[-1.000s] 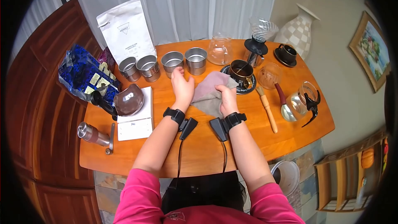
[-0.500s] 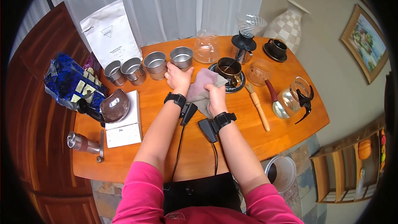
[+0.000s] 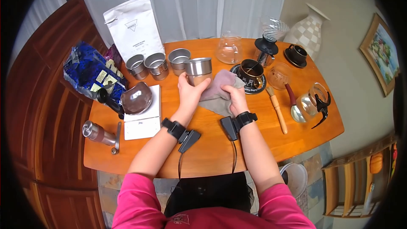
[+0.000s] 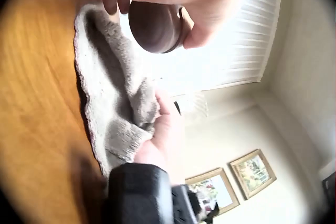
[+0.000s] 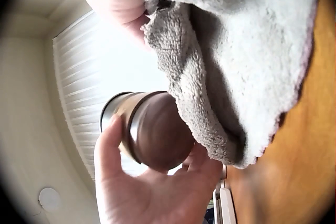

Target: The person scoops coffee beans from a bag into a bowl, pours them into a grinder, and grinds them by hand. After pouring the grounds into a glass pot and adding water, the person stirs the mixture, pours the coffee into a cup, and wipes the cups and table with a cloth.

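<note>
My left hand (image 3: pixel 190 95) grips a metal cup (image 3: pixel 199 68) around its side, thumb on one side and fingers on the other. In the right wrist view the cup (image 5: pixel 161 132) is lifted and tilted, with its dark, smooth bottom showing. Just to the right, my right hand (image 3: pixel 238 99) pinches a pink and grey cloth (image 3: pixel 217 105) between thumb and fingers. The cloth hangs in folds beside the cup, its lower part close over the table. Three similar metal cups stand in a row behind and left, the nearest one (image 3: pixel 179 61) beside the held cup.
To the right are a black cup (image 3: pixel 250 73) on a saucer, a wooden-handled brush (image 3: pixel 278 114) and a glass pot (image 3: pixel 306 105). On the left lie a white scale (image 3: pixel 143 128) with a brown dish (image 3: pixel 136 98), and a hand grinder (image 3: pixel 99 133). A white bag (image 3: pixel 135 32) stands behind.
My left hand has reached to the rightmost metal cup, taken hold of it and lifted it off the table toward me. The right hand still holds the cloth.
</note>
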